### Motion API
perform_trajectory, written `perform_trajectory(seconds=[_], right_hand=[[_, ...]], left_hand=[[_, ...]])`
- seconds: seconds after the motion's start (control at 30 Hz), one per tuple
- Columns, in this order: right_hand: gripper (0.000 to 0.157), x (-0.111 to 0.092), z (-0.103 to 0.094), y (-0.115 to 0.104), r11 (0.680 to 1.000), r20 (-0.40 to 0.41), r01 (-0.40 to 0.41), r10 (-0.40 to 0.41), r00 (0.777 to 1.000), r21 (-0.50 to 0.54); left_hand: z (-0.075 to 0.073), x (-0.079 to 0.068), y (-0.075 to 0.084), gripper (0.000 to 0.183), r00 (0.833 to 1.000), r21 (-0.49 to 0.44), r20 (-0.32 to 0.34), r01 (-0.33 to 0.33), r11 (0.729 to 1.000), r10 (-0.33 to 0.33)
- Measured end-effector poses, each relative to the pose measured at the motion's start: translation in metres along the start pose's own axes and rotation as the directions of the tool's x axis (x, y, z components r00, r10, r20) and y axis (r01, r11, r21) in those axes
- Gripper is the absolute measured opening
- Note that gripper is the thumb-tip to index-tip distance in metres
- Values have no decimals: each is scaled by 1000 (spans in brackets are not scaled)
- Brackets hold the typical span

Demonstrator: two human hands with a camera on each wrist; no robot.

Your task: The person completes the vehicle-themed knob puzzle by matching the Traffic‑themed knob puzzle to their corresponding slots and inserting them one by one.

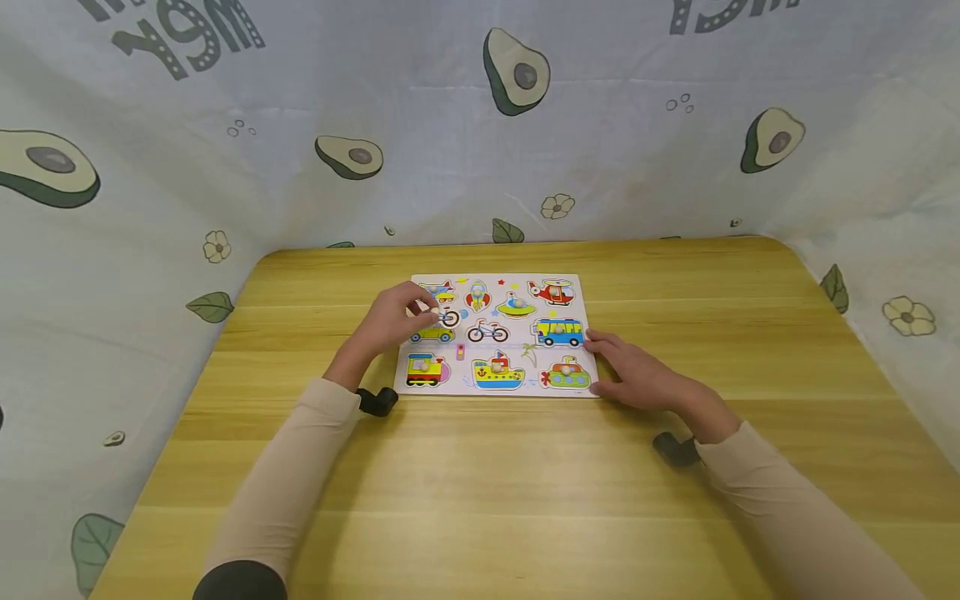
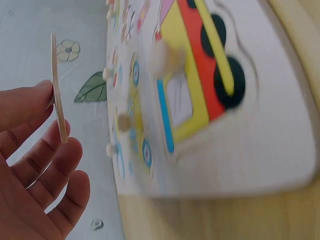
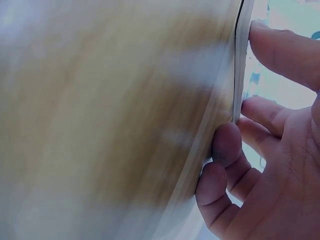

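My left hand [image 1: 395, 317] pinches a small bicycle puzzle piece [image 1: 450, 317] near the upper left part of a white wooden puzzle board [image 1: 465, 402]. In the left wrist view the bicycle piece [image 2: 55, 75] shows edge-on between thumb and fingers, apart from the board. My right hand [image 1: 637, 371] rests at the board's right edge, thumb near the lower corner and fingers farther up. The right wrist view shows its fingertips [image 3: 227, 142] against the board's edge [image 3: 241, 65]. On the board, a bicycle picture [image 1: 487, 332] lies right of the held piece.
Knobbed pieces sit on the board, among them a train [image 1: 427, 369], a ship [image 1: 498, 372], a submarine [image 1: 566, 373], a bus [image 1: 558, 332] and a helicopter [image 1: 551, 292]. The board lies on a wooden table [image 1: 495, 483]. An avocado-print cloth [image 1: 420, 100] hangs behind.
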State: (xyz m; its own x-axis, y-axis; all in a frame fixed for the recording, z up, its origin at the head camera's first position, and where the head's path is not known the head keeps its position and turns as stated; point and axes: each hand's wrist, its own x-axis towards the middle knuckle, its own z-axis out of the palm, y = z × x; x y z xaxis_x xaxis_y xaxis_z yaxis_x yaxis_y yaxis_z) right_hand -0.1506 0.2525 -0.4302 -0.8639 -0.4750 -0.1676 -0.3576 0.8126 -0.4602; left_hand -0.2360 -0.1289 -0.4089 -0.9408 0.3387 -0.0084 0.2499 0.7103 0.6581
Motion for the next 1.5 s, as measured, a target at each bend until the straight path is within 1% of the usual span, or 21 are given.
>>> perform_trajectory(seconds=[0.2,0.3,0.37,0.57,0.73,0.83,1.13,1.37,1.5], right_hand=[[69,3,-2,-1,1000,15,4,-4,1000,0],[69,4,-2,-2,1000,19,6,-6,1000,-1],[69,4,-2,-2,1000,21,-1,1,1000,-4],[69,0,-2,-1,1000,16,-13,13,1000,2],[69,-1,-1,-1,1000,13,-3,3,1000,2],[69,-1,-1,-3,1000,15,-6,6,1000,-1],[69,-2,-5,-5,1000,15,-8,8,1000,1],[69,-3,-6,-5,1000,11,0,0,1000,2],[68,-2,-6,-4,1000,12,2,-2,1000,-2]], left_hand=[[22,8,19,16,993,55,65,-97,994,94],[30,10,29,16,990,90,92,-116,989,107],[35,13,34,15,990,108,105,-107,988,96],[49,22,47,12,990,181,140,-50,982,24],[56,26,49,10,987,222,153,17,975,-52],[59,28,49,10,984,234,161,40,971,-79],[56,31,55,12,980,232,165,73,970,-113],[54,31,55,11,976,215,142,133,968,-165],[55,32,55,11,974,237,141,139,961,-175]])
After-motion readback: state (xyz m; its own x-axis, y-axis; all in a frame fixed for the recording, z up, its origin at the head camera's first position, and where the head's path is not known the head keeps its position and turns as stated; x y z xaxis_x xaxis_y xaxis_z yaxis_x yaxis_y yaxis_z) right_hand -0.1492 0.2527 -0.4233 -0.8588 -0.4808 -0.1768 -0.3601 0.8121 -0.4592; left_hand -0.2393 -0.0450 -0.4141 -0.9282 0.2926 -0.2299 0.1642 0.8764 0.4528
